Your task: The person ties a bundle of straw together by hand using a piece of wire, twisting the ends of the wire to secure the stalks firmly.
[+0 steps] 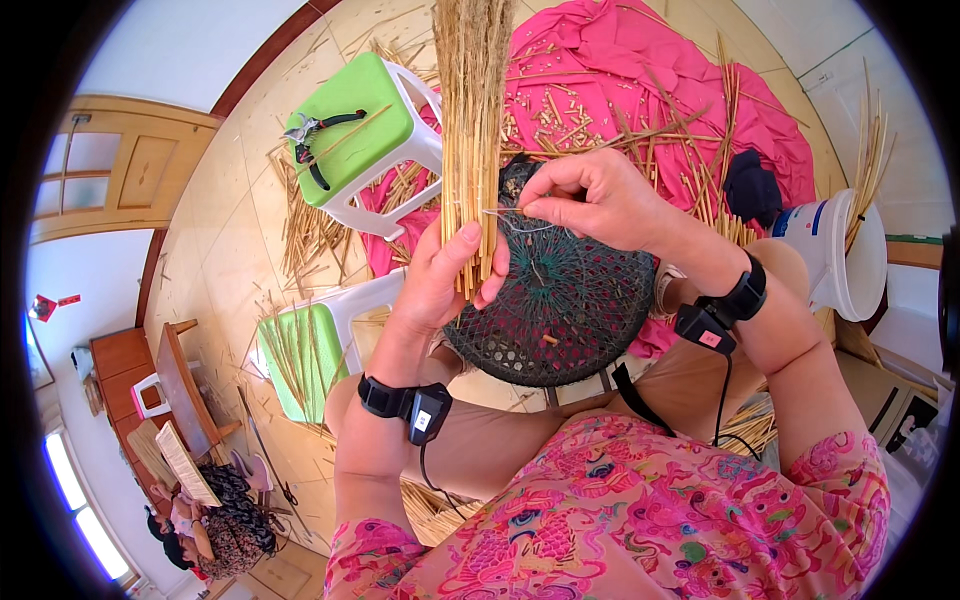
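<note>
My left hand (454, 270) grips the lower end of a flat bundle of dried reed stalks (472, 165). The bundle stands upright in the view, its feathery tops reaching past the upper edge. To its right, my right hand (589, 199) pinches a thin needle-like rod (508, 210) between thumb and fingertips, its far end at the stalks. A loop of white thread (525, 227) trails beside the rod, and stitches cross the stalks. Below both hands, between my knees, is a round dark basket-like thing (555, 315) covered with green netting.
Pruning shears (319, 139) lie on a green-topped stool (360, 97); a second green stool (292, 352) holds reed stalks. Pink cloth (637, 52) bears cut stalk pieces. At right stands a white bucket (829, 247) with stalks. Other people (210, 517) sit at lower left.
</note>
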Available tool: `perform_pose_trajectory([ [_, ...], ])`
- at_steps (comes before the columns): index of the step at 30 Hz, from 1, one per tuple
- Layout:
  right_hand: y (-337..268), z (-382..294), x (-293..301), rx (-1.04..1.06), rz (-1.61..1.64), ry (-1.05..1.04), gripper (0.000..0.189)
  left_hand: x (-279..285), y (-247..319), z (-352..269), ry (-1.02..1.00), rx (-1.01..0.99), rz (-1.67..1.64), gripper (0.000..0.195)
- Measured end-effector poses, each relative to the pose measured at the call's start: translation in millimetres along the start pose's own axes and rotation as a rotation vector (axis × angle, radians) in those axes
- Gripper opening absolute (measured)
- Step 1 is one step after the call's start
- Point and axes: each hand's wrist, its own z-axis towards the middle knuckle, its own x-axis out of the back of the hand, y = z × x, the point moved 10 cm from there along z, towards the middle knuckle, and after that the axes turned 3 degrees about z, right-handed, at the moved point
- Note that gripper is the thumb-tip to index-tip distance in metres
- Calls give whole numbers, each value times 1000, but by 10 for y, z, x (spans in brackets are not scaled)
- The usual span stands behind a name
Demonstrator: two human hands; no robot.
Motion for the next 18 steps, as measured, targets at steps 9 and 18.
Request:
perform_pose_trajectory([
  [9, -133, -1, 48, -16, -129, -50, 7, 28, 52, 24, 34, 1, 89, 33],
  [18, -145, -22, 32, -70, -129, -69, 6, 46, 67, 36, 95, -20, 245, 40],
])
